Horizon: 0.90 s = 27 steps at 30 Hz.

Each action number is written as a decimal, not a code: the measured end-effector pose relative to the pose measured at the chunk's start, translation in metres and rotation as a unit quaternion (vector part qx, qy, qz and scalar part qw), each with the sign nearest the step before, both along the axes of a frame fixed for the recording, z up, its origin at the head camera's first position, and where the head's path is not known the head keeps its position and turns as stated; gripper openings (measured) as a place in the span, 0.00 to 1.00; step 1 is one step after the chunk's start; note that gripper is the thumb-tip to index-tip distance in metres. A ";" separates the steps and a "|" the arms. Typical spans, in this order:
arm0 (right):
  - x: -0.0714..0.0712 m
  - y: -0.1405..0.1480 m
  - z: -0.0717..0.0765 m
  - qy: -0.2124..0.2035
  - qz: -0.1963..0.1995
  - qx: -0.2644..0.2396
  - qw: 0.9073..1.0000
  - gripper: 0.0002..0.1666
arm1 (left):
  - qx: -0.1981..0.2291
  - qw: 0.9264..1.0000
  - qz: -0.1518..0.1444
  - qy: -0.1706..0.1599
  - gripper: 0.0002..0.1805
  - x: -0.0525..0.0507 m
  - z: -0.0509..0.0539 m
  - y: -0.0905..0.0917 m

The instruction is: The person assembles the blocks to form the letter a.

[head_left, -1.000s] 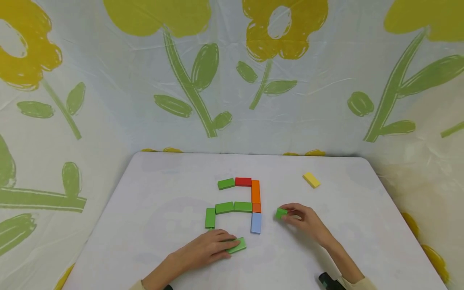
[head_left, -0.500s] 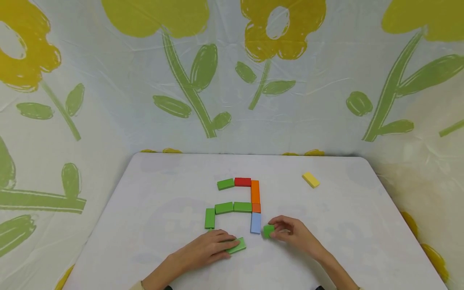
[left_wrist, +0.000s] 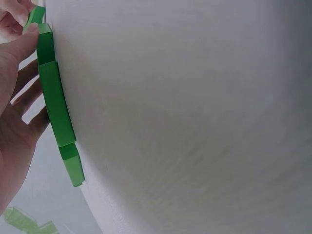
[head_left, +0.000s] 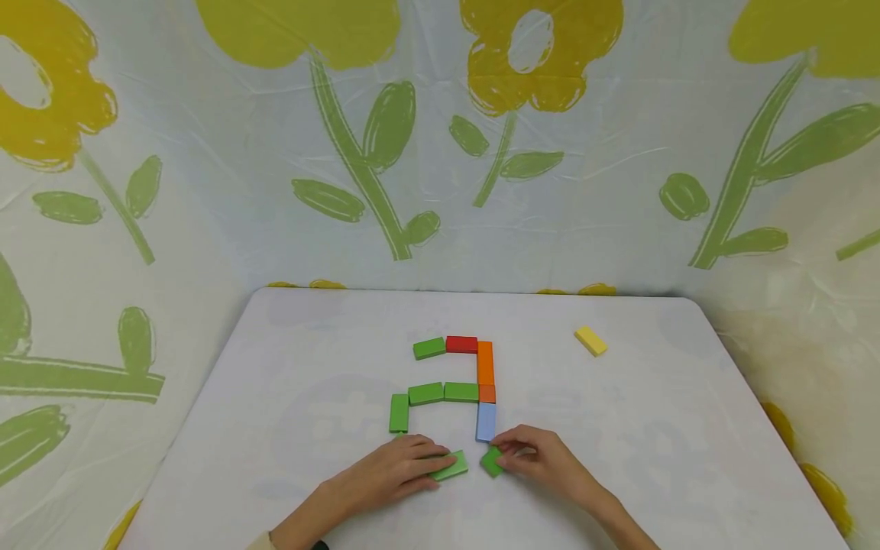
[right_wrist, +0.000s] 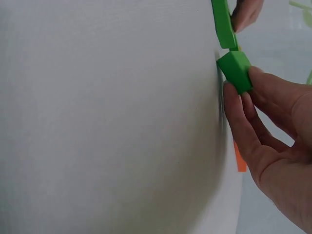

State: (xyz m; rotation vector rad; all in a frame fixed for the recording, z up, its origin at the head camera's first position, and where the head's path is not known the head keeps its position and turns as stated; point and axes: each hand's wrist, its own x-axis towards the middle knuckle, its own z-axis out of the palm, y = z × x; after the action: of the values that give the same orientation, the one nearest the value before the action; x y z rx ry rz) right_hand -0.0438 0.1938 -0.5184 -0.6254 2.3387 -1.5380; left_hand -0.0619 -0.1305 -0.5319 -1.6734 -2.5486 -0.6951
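My left hand [head_left: 403,472] rests with fairly straight fingers on a light green block [head_left: 452,466] near the table's front; several green blocks run in a row beside it in the left wrist view. My right hand [head_left: 539,462] pinches a small green block [head_left: 491,461] between thumb and fingers, tilted and close to the table. That block sits just below the blue block [head_left: 486,422] and right of the light green one, with a gap between in the head view. Both hands appear in the right wrist view, where the pinched block [right_wrist: 235,71] nearly meets the row's end.
Above the hands lie a red block [head_left: 461,344], an orange block [head_left: 485,363], a small orange block [head_left: 486,393] and several green blocks [head_left: 425,393] joined in a bent line. A yellow block [head_left: 590,341] lies apart at the right. Flower-printed cloth surrounds the white table [head_left: 309,344].
My right hand has carried the small green block leftward and nearer to me, from right of the small orange block to below the blue one. The left hand stays put.
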 end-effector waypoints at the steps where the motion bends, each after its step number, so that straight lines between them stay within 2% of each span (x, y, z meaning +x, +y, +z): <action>1: 0.001 -0.002 0.001 -0.005 -0.007 0.006 1.000 0.16 | 0.001 1.000 -0.001 0.005 0.25 0.000 0.000 0.000; 5: 0.004 -0.007 0.005 -0.011 -0.035 0.035 0.999 0.15 | 0.009 1.000 -0.006 0.025 0.25 0.000 -0.001 0.000; 8: 0.005 -0.011 0.007 -0.010 -0.046 0.048 0.998 0.14 | 0.011 1.000 0.010 0.026 0.25 0.000 0.001 -0.003; 10: 0.006 -0.012 0.007 -0.007 -0.051 0.055 0.997 0.13 | 0.012 0.999 0.038 0.027 0.25 -0.001 0.002 -0.006; 12: 0.006 -0.014 0.007 -0.004 -0.057 0.060 0.997 0.13 | 0.010 0.996 0.078 0.031 0.26 -0.004 0.004 -0.011; 16: 0.005 -0.015 0.003 -0.001 -0.071 0.082 0.994 0.10 | 0.007 0.987 0.157 0.044 0.31 -0.009 0.004 -0.020; 19: 0.004 -0.015 0.001 -0.007 -0.077 0.096 0.992 0.09 | -0.006 0.980 0.194 0.043 0.36 -0.012 0.002 -0.026; 23: 0.002 -0.015 0.000 -0.010 -0.074 0.101 0.992 0.09 | -0.023 0.977 0.209 0.033 0.39 -0.013 -0.001 -0.030; 27: -0.001 -0.015 0.001 -0.002 -0.069 0.103 0.992 0.09 | -0.027 0.977 0.210 0.026 0.38 -0.013 -0.002 -0.031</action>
State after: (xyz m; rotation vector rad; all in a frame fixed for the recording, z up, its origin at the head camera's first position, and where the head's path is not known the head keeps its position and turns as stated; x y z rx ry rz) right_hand -0.0445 0.1789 -0.5177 -0.4197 2.5409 -1.3243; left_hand -0.0748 -0.1612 -0.5338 -1.0811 -2.7679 -0.5433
